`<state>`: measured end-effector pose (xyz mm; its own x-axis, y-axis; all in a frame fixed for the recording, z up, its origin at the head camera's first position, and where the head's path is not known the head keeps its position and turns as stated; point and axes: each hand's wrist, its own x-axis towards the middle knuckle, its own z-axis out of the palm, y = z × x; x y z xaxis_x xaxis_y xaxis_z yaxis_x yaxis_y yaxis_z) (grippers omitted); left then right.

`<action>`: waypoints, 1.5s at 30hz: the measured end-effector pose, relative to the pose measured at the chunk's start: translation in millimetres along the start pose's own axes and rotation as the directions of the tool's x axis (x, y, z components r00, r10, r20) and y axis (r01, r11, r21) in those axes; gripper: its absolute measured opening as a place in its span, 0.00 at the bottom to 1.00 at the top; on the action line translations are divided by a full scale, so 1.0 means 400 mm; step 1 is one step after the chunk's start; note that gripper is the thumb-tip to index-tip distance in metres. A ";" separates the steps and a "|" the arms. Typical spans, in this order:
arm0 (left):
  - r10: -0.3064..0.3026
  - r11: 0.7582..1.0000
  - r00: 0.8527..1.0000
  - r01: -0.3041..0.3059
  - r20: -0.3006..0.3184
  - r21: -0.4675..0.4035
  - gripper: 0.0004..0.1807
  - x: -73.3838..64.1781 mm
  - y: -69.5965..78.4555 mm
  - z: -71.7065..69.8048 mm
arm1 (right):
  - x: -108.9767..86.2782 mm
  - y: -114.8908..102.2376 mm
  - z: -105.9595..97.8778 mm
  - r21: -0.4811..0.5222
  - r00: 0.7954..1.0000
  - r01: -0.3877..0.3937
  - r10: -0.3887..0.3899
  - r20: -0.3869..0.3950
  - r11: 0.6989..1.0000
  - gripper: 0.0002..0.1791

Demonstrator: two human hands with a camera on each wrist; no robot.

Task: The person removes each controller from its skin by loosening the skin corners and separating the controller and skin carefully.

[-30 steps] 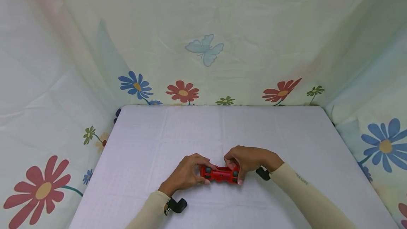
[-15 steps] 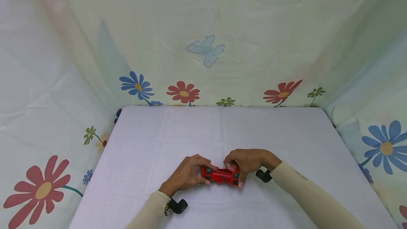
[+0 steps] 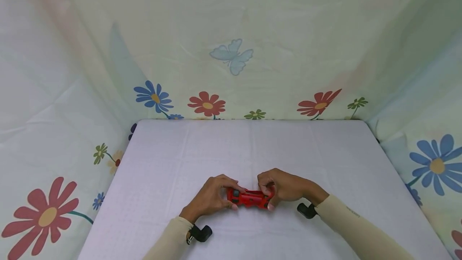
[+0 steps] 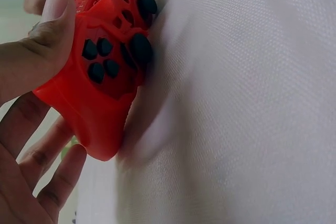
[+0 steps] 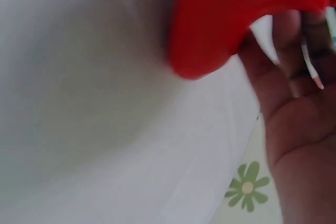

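A red game controller (image 3: pixel 250 199) in a soft red cover lies at the front middle of the table, its black buttons and thumbsticks showing in the left wrist view. My left hand (image 3: pixel 211 196) grips one end, thumb on one side and fingers on the other. At the opposite end, my right hand (image 3: pixel 288 186) pinches the red cover with thumb and curled fingers. In the right wrist view a red grip (image 5: pixel 202 30) of the controller hangs beside the right palm (image 5: pixel 307 129). The fingertips there are partly hidden by the red cover.
A white cloth covers the table (image 3: pixel 252 143). Behind it hangs a curtain (image 3: pixel 281 31) with printed flowers and a butterfly, which also runs along both sides. Black wrist cameras are strapped to the left wrist (image 3: pixel 201 234) and the right wrist (image 3: pixel 306 210).
My right hand has shifted a little to the right, its fingers now tugging at the controller's right end. The left hand and the controller have stayed nearly in place.
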<state>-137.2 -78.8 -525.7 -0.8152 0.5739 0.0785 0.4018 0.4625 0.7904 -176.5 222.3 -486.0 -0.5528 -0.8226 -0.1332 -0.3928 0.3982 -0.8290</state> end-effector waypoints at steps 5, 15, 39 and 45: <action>0.017 1.000 1.000 -0.017 -0.012 0.009 0.28 0.004 -0.005 0.000 | -0.033 0.012 0.019 0.014 0.989 0.026 -0.024 -0.145 1.000 0.20; -0.014 1.000 1.000 0.014 -0.008 -0.017 0.27 -0.002 -0.006 0.005 | -0.061 0.016 0.053 -0.112 0.959 0.059 -0.088 -0.269 0.992 0.28; -0.038 0.998 0.999 0.036 -0.026 -0.051 0.26 0.015 -0.011 0.003 | -0.090 -0.001 0.108 -0.208 0.844 0.097 -0.192 -0.501 0.973 0.26; -0.041 0.998 0.999 0.039 -0.032 -0.052 0.25 0.015 -0.004 -0.002 | -0.090 0.002 0.118 -0.132 0.828 0.035 -0.102 -0.551 0.991 0.22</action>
<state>-143.2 -76.8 -526.1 -0.8436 0.5329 0.0655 0.3474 0.4487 0.8234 -122.4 233.1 -507.7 -0.8225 -0.4985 0.2738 -0.5053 0.4194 -0.7542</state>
